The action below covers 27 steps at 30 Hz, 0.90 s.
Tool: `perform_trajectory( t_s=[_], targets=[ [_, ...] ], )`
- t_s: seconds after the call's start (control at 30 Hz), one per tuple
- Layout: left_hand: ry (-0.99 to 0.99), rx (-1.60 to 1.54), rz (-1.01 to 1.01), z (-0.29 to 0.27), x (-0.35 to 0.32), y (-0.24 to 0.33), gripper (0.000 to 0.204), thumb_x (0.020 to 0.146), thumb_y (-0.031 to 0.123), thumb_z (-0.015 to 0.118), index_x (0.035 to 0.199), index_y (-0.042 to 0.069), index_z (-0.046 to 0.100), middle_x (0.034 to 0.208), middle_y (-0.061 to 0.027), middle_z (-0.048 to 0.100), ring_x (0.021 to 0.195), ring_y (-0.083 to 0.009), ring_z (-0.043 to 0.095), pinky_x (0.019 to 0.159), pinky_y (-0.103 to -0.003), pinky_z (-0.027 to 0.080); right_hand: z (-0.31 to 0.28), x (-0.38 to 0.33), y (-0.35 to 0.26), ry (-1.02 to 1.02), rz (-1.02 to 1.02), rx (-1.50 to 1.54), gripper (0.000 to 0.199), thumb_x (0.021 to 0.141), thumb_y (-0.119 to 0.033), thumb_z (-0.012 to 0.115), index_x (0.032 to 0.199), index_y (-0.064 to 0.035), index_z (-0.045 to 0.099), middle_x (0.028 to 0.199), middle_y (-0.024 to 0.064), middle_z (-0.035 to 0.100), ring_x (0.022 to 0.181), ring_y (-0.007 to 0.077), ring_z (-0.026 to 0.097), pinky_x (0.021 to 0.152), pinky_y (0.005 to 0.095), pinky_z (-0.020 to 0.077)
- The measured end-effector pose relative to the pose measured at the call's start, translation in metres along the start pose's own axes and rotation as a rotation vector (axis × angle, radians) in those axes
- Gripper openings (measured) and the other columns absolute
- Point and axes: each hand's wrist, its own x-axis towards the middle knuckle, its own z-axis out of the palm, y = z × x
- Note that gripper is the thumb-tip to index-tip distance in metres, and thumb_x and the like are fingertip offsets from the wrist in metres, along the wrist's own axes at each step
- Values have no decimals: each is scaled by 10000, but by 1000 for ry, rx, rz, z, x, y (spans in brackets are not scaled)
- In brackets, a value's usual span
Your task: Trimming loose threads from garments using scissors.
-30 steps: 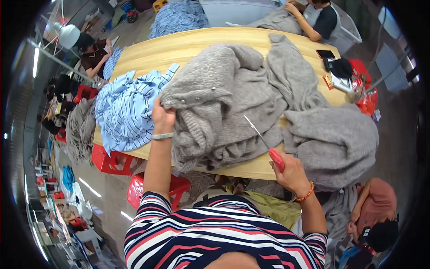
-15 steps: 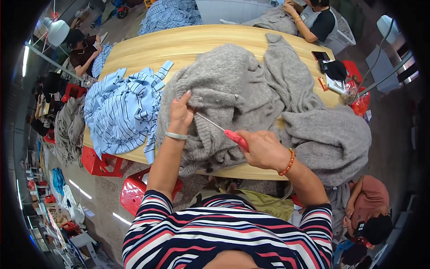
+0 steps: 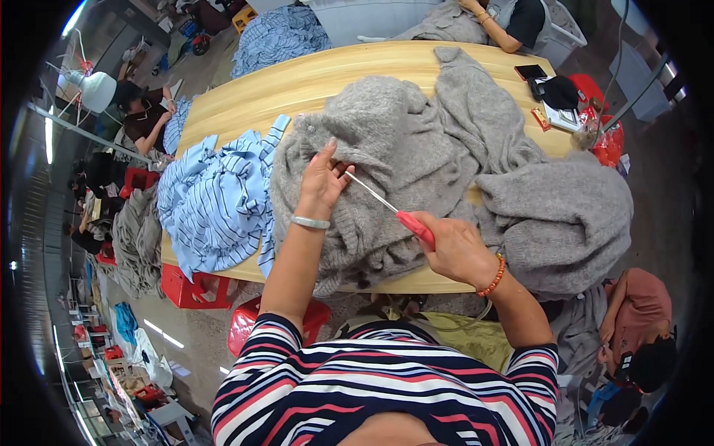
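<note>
A heap of fuzzy grey knitted garment (image 3: 416, 175) lies across the table in front of me. My left hand (image 3: 324, 184), with a pale bangle at the wrist, is closed on a fold of it, thumb up and fingertips curled. My right hand (image 3: 462, 251), wearing an orange bead bracelet, grips the red handle of a tool with a long thin metal shaft (image 3: 374, 195). The shaft points up and left, its far end at my left fingertips; the tip's shape is too small to tell.
Blue striped garments (image 3: 216, 197) lie left on the wooden table (image 3: 245, 93). At far right are a phone (image 3: 530, 72), a black cap (image 3: 558, 95) and a red plastic bag (image 3: 611, 141). Red stools (image 3: 195, 288) stand below the near edge. Other people sit around, one person (image 3: 641, 312) at lower right.
The whole view has shifted slightly. My left hand has a different hold on the grey cloth, its fingertips now showing by the shaft's end. The tool stays in my right hand.
</note>
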Motion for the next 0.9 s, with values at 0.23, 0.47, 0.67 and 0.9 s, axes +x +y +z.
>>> perform_trajectory(
  t_s=[0.23, 0.47, 0.67, 0.9],
  targets=[
    [106, -32, 197, 1, 8, -18, 102, 897, -3, 570, 917, 51, 486, 808, -42, 578, 748, -196, 621, 722, -422, 604, 0, 0, 11, 22, 55, -80, 258, 856, -177, 566, 1101, -97, 566, 790, 214, 651, 780, 421, 630, 716, 508, 482],
    [-8, -27, 231, -13, 8, -29, 89, 894, -13, 562, 942, 39, 508, 840, -61, 612, 767, -207, 651, 788, -435, 598, 3, 59, 1, -19, -4, -157, 242, 844, -180, 567, 1061, -75, 587, 816, 210, 656, 835, 410, 631, 749, 500, 482],
    [67, -88, 225, -29, 10, -30, 129, 909, -22, 512, 1034, 8, 512, 915, -108, 643, 849, -269, 661, 803, -478, 583, -10, 22, 19, -95, 42, -224, 235, 839, -179, 566, 1043, -62, 580, 835, 214, 657, 847, 406, 633, 759, 498, 478],
    [-58, -44, 290, -28, 12, -31, 199, 896, -12, 508, 1090, 15, 542, 982, -128, 660, 919, -291, 661, 880, -494, 530, -2, 18, 18, -60, 40, -126, 252, 841, -177, 571, 1076, -87, 571, 833, 209, 659, 846, 411, 629, 753, 499, 477]
  ],
)
